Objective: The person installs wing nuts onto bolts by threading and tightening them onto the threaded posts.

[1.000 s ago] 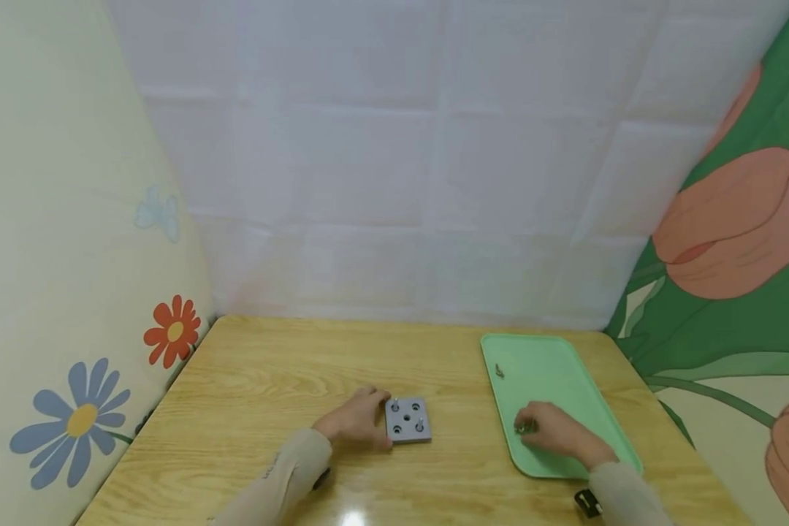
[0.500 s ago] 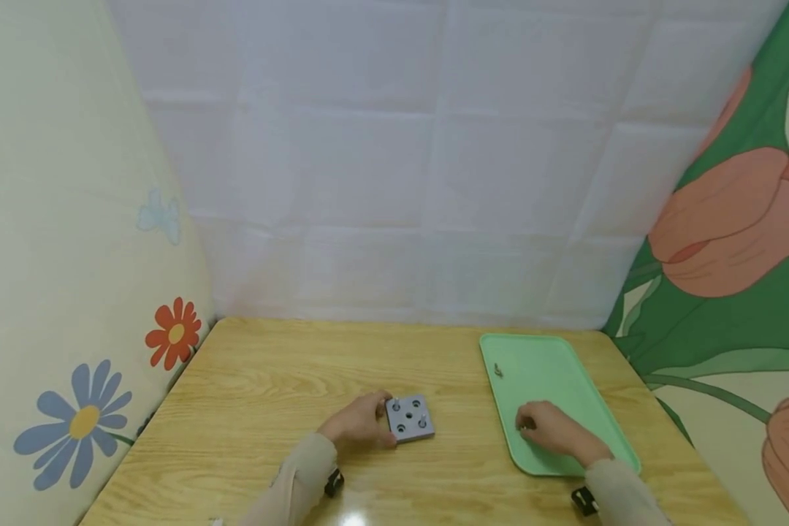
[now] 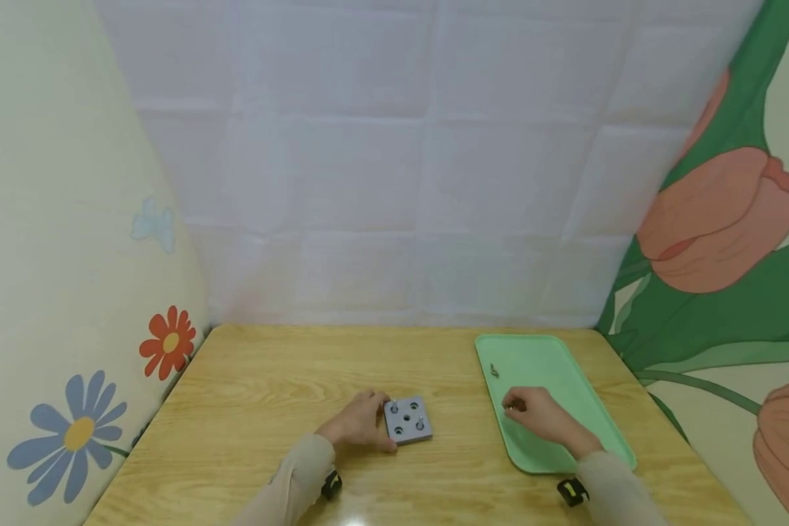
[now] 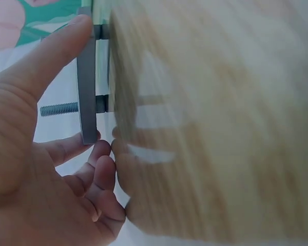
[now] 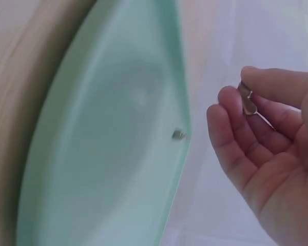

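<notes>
My left hand (image 3: 358, 422) grips the left side of a square grey metal plate (image 3: 408, 429) between thumb and fingers. Several holes pierce the plate, and two threaded studs stand up from it. In the left wrist view one stud (image 4: 59, 109) sticks out of the plate's face, and short dark feet (image 4: 101, 104) are on its underside. Over the green tray (image 3: 581, 409), my right hand (image 3: 544, 415) pinches a small brass-coloured wing nut (image 5: 249, 106) between thumb and fingertips. A similar small metal piece (image 3: 494, 370) lies near the tray's left rim.
The wooden table (image 3: 289, 358) carries the plate and, to its right, the tray. A white cloth (image 3: 342, 183) hangs behind the table. Flower-printed cloths stand at both sides. Black wrist straps (image 3: 572, 492) sit at the sleeves.
My right hand has risen a little from the tray and shifted slightly left and away, with the wing nut in its fingers. The plate has turned slightly in my left hand.
</notes>
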Tool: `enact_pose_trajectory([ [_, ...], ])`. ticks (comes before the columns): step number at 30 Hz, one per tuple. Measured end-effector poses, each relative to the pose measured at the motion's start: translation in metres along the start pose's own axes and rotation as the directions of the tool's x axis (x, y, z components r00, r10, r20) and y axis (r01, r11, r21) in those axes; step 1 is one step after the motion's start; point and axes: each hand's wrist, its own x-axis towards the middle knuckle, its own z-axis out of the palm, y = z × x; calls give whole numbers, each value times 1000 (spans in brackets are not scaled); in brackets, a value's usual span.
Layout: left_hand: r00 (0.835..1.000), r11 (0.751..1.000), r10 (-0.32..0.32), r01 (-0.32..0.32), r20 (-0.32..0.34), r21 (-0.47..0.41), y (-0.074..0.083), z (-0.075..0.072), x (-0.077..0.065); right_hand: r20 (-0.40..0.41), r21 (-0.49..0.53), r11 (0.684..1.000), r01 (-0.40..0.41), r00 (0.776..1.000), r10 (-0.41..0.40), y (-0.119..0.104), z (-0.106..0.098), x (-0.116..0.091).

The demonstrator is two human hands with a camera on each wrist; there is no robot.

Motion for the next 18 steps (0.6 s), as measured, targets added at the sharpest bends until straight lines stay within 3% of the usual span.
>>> enact_pose_trajectory([
  [7, 1000, 997, -22, 23, 18, -73, -5, -5, 1, -43, 138, 990, 9, 999, -3, -20, 18, 19],
  [13, 1000, 998, 29, -28, 8, -53, -9, -5, 5, -49, 182, 982, 47, 998, -39, -36, 35, 33],
  [18, 998, 997, 57, -57, 10, -48, -10, -3, 7, -66, 201, 968, 150, 988, -139, -43, 50, 42],
])
